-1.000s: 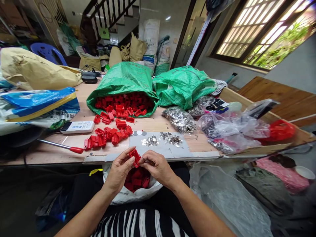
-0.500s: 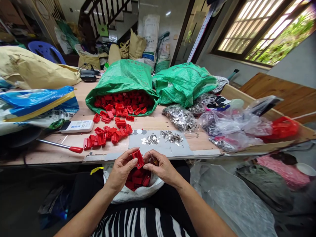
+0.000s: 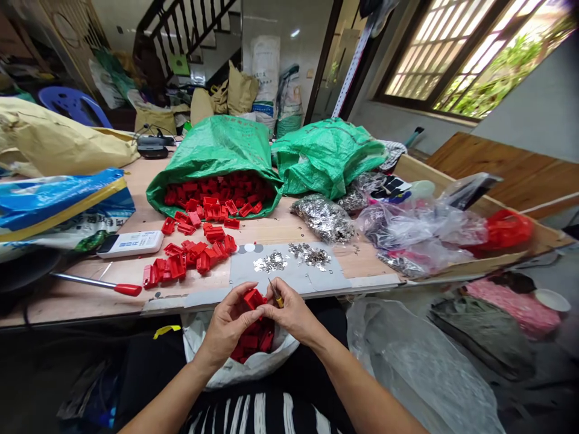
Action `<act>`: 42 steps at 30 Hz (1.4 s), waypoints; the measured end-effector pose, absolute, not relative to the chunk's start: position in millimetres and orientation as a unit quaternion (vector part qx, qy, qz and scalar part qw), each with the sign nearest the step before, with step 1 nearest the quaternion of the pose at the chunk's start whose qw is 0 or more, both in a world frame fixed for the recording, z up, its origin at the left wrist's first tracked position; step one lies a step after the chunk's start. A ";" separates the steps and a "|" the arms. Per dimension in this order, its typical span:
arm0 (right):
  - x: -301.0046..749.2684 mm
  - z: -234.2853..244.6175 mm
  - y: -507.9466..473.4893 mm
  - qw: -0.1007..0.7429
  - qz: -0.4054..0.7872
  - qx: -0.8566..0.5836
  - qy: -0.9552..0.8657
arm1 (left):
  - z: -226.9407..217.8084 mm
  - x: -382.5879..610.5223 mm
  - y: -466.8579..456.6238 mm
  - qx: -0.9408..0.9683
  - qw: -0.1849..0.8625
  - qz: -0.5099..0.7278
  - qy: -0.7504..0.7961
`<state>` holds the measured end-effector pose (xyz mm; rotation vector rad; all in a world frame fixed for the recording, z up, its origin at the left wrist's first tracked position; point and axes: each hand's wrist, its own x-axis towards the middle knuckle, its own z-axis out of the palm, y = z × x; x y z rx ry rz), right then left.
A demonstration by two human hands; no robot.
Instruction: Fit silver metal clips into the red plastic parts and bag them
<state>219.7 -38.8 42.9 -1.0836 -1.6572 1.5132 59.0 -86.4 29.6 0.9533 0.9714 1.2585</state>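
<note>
Above the sack in my lap, my left hand (image 3: pixel 226 325) grips a red plastic housing (image 3: pixel 254 298) between fingers and thumb. My right hand (image 3: pixel 292 313) is closed on a small pointed tool (image 3: pixel 277 298) with a yellow handle, its thin dark tip pointing up and away. The two thumbs meet just below the housing. More red housings lie in the white sack (image 3: pixel 226 374) under my hands. Just beyond, on a grey sheet (image 3: pixel 239 271) at the table edge, are two heaps of small shiny metal pieces (image 3: pixel 271 261).
Loose red housings (image 3: pixel 199 256) lie left of the sheet, before an open green sack (image 3: pixel 221 138) full of them. A plastic bag of metal pieces (image 3: pixel 323 217) rests behind the sheet. At left are a red-tipped lever (image 3: pixel 126 290) and a white box-shaped device (image 3: pixel 131 243).
The red housing has been turned in my left hand and sits lower between my fingers. My right thumb has come against the left one, and the tool's tip now shows pointing upward.
</note>
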 end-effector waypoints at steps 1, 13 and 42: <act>221.2 42.4 -37.8 0.313 0.550 -0.425 -0.647 | 29.2 56.9 -83.3 0.426 0.601 0.530 0.420; 228.1 42.7 -24.1 0.233 0.292 -0.461 -0.805 | 21.8 20.4 -31.8 0.700 0.322 0.390 0.504; 207.0 40.8 -25.9 0.147 0.235 -0.470 -0.838 | 14.2 16.8 -24.8 0.715 0.302 0.375 0.507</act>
